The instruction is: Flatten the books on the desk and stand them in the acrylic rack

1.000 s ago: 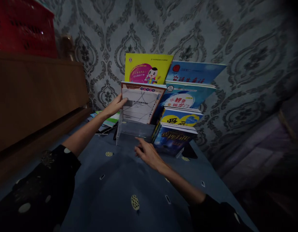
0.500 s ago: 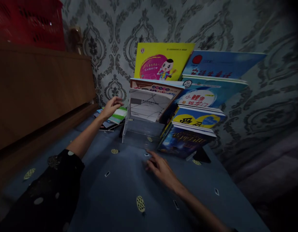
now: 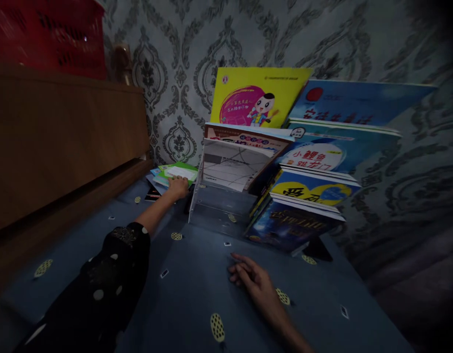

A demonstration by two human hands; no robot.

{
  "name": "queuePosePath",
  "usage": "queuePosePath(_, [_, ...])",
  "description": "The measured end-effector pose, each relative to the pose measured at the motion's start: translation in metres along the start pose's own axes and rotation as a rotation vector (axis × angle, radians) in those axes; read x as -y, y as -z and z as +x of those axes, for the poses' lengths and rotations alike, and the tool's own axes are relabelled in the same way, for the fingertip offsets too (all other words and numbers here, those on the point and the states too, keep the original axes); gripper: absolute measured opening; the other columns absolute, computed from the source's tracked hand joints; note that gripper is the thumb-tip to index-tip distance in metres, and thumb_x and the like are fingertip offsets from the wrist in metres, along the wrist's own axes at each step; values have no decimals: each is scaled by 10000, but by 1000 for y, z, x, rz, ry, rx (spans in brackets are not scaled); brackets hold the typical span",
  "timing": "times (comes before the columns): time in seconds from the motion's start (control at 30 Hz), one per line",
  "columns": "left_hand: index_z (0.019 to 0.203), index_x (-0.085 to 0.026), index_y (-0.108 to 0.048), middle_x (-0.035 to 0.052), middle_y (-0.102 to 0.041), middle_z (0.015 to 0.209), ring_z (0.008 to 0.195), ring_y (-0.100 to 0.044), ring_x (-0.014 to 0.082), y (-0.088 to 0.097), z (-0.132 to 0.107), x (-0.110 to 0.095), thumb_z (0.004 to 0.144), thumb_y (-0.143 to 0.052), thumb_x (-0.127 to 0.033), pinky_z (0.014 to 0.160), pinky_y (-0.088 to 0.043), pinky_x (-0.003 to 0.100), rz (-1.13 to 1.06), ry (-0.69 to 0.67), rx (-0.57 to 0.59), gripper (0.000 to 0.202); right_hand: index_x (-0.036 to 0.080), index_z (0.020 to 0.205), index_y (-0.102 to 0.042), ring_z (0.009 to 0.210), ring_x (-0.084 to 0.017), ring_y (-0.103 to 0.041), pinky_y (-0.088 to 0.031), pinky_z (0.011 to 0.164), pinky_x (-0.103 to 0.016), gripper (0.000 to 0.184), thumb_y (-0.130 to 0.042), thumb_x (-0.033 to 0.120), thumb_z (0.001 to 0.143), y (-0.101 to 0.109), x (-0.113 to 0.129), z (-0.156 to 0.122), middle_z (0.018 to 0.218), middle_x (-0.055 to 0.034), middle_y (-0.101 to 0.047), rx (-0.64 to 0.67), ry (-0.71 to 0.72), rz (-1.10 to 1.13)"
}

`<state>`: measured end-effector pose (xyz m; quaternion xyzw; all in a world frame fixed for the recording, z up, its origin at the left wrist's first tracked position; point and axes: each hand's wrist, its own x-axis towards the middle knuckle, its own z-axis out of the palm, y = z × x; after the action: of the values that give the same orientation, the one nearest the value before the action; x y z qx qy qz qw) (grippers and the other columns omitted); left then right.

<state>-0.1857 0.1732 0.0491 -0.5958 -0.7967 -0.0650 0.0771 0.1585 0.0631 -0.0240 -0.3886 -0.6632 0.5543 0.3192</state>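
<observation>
My left hand [image 3: 178, 187] reaches to a pile of thin booklets left of a clear book stand. Its slightly bent fingers rest on the near edge of a green booklet [image 3: 182, 167] with a white panel; the thumb is hidden. My right hand [image 3: 253, 278] hovers low over or rests on the tablecloth in front of the stand, fingers loosely apart and holding nothing. The clear stand [image 3: 221, 208] bears a grey-white booklet [image 3: 234, 165], a brown-edged book [image 3: 217, 131] and a tall yellow book [image 3: 244, 98] at the back.
Right of these, in tiers, stand a dark blue book [image 3: 289, 223], a yellow-and-blue book [image 3: 311, 189], a teal book [image 3: 333, 152] and a tall blue book [image 3: 366, 100]. A wooden cabinet [image 3: 68, 147] with a red basket [image 3: 64, 39] borders the left. Patterned wallpaper [image 3: 178, 113] rises behind.
My left hand has come down from above the booklet pile onto the green booklet. My right hand has drawn slightly back toward me. The view has shifted a little.
</observation>
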Motion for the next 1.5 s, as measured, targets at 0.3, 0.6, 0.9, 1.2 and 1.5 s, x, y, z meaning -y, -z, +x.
queuePosePath(0.3, [1177, -106, -691, 236, -703, 1149, 1134, -644, 363, 17, -4, -1, 943, -437, -181, 983, -404, 548, 78, -18, 42, 354, 188, 1073, -722, 711, -229, -699, -579, 667, -373, 592, -668, 697, 776, 0, 0, -3, 845, -109, -745, -14, 12, -21])
queuePosePath(0.6, [1140, -89, -732, 241, -722, 1108, 1125, -664, 344, 42, -31, 10, 924, -470, -146, 919, -468, 424, 125, -70, 6, 344, 183, 1044, -731, 711, -236, -702, -584, 678, -384, 612, -671, 720, 757, -2, 5, -6, 841, -116, -750, -25, 30, -30])
queuePosePath(0.9, [1116, -72, -711, 242, -730, 1039, 1052, -697, 341, 54, -90, 23, 955, -436, -123, 869, -473, 410, 184, -114, 32, 322, 177, 1051, -734, 719, -229, -699, -580, 687, -377, 661, -646, 760, 751, -2, 0, -6, 868, -122, -757, -26, 58, -57])
queuePosePath(1.2, [1114, -86, -676, 217, -708, 1080, 1108, -641, 343, 45, -153, 25, 902, -588, -189, 928, -454, 427, 232, -140, 40, 252, 170, 1061, -728, 737, -230, -695, -582, 697, -374, 674, -655, 763, 749, -1, -3, -7, 854, -113, -747, -5, 52, -25])
queuePosePath(1.5, [1471, -118, -362, 257, -362, 1564, 1430, -381, 408, 26, -95, 74, 898, -612, -487, 1105, -348, 550, -168, 268, -48, 726, 168, 1078, -719, 734, -220, -689, -578, 697, -370, 651, -630, 743, 785, -2, -3, -7, 857, -111, -745, -6, 82, -43])
